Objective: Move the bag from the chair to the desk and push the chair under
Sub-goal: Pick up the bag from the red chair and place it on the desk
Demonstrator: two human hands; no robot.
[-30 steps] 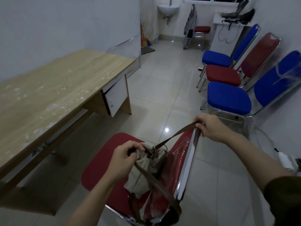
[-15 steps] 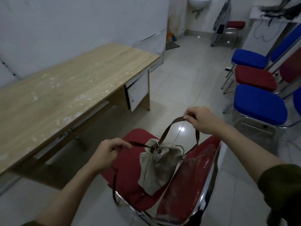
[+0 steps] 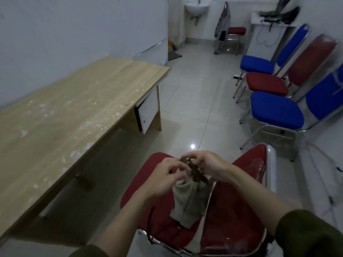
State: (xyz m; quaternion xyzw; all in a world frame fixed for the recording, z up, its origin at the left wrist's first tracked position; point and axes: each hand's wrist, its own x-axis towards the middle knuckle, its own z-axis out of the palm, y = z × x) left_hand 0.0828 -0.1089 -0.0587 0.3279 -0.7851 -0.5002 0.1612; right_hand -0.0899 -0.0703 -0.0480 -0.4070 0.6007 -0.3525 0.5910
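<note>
Desk (image 3: pixel 78 101) of pale wood stands at the left, its top bare apart from pale flecks, and its long front edge faces the red chair (image 3: pixel 148 210). The left hand (image 3: pixel 167 178) is curled, its fingertips pinching the gathered brown strap (image 3: pixel 194 169) from the left. The right hand (image 3: pixel 206 165) meets it from the other side and pinches the same bundle, so both hands are close together above the seat. Under them hangs the beige cloth bag (image 3: pixel 187 201). Whether its lower corner rests on the rear part of the seat, next to the red backrest (image 3: pixel 239 201), I cannot tell.

Risk, in my judgement, comes mostly from the strap. One loose loop (image 3: pixel 149 225) hangs down over the front edge of the seat, near the metal frame, and it may catch there when the bag is carried toward the desk. The grip is only with fingertips on a bunched strap, so one part may slip out and the bag may swing or tilt. Further right, blue and red chairs (image 3: pixel 274 112) stand along the wall, well apart from the path.
</note>
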